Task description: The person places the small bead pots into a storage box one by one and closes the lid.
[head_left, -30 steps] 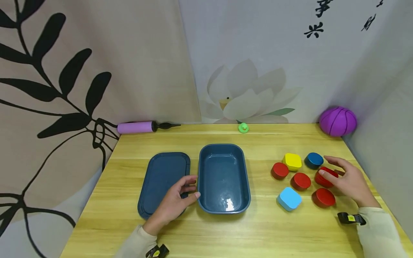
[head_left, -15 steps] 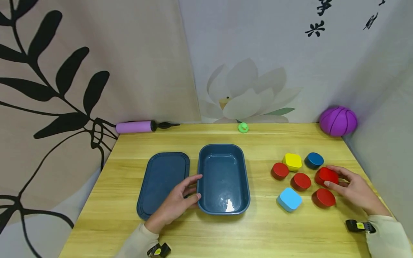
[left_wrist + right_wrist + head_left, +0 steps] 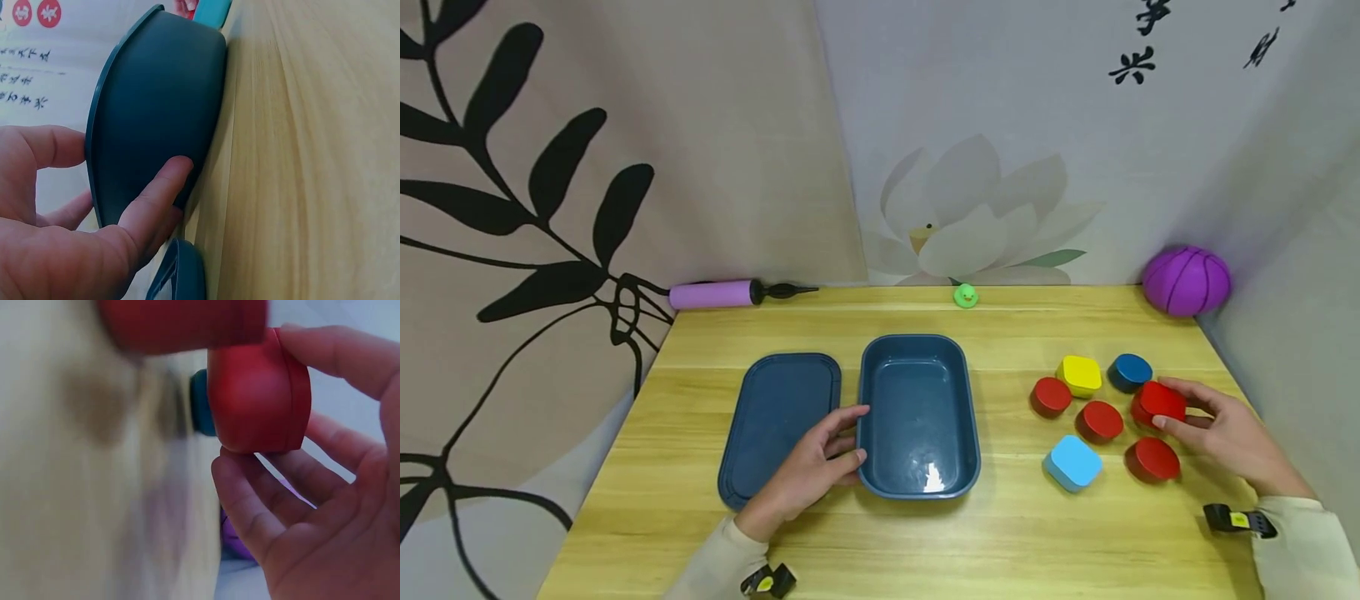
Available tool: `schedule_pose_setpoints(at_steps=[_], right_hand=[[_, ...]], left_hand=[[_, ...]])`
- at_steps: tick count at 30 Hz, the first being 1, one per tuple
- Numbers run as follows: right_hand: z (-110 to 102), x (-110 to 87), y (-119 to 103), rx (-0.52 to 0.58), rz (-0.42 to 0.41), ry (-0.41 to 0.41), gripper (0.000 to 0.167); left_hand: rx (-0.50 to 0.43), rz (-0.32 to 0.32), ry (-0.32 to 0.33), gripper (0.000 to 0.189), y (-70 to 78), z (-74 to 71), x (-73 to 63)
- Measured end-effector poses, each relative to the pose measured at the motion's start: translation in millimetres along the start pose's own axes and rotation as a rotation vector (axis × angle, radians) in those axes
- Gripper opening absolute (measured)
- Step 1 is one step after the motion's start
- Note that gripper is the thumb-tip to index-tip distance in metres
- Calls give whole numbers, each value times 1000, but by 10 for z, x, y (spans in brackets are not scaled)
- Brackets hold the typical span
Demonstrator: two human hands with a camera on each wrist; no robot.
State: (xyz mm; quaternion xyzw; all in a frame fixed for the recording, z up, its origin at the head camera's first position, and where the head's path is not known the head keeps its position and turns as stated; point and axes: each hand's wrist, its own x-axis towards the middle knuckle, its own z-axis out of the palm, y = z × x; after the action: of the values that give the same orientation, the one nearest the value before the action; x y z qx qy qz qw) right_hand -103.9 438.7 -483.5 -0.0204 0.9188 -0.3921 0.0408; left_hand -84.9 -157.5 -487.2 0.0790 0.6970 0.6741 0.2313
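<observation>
My right hand (image 3: pixel 1232 433) pinches a small red block (image 3: pixel 1157 402) between thumb and fingers. A seam runs round one end of that red block (image 3: pixel 256 394) in the right wrist view. Whether it is off the table, I cannot tell. My left hand (image 3: pixel 808 471) touches the left side of a dark blue, open-topped rectangular box (image 3: pixel 917 417). In the left wrist view, fingers (image 3: pixel 178 165) lie almost straight along the outer wall and rim of the box (image 3: pixel 156 94). Behind the left hand lies a flat dark blue lid (image 3: pixel 786 408), partly covered by it.
Around the right hand stand red blocks (image 3: pixel 1152 460), a yellow block (image 3: pixel 1079 376), a dark blue round block (image 3: pixel 1129 372) and a light blue block (image 3: pixel 1073 463). Along the back are a purple hand pump (image 3: pixel 715 294), a green duck (image 3: pixel 966 296) and a purple ball (image 3: pixel 1186 282).
My right hand has lowered beside the red block and taken it between thumb and fingers. My left hand has shifted slightly right against the box.
</observation>
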Motion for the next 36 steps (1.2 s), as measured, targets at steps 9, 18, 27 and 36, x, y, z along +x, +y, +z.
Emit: schedule_pose_setpoints(at_steps=[9,18,27,36], right_hand=[[8,55,-403,-3,-68,12,67],[267,195,-881,-41,-194,13,61],[589,379,-1340,-42,-325,-24,60],[917,403,-1708,22,-394,-123,63]], left_hand=[[20,11,-5,66,-7,-7,3],[28,10,9,66,-10,-4,12],[43,9,20,63,-19,-7,7],[44,15,10,63,-12,-6,-4]])
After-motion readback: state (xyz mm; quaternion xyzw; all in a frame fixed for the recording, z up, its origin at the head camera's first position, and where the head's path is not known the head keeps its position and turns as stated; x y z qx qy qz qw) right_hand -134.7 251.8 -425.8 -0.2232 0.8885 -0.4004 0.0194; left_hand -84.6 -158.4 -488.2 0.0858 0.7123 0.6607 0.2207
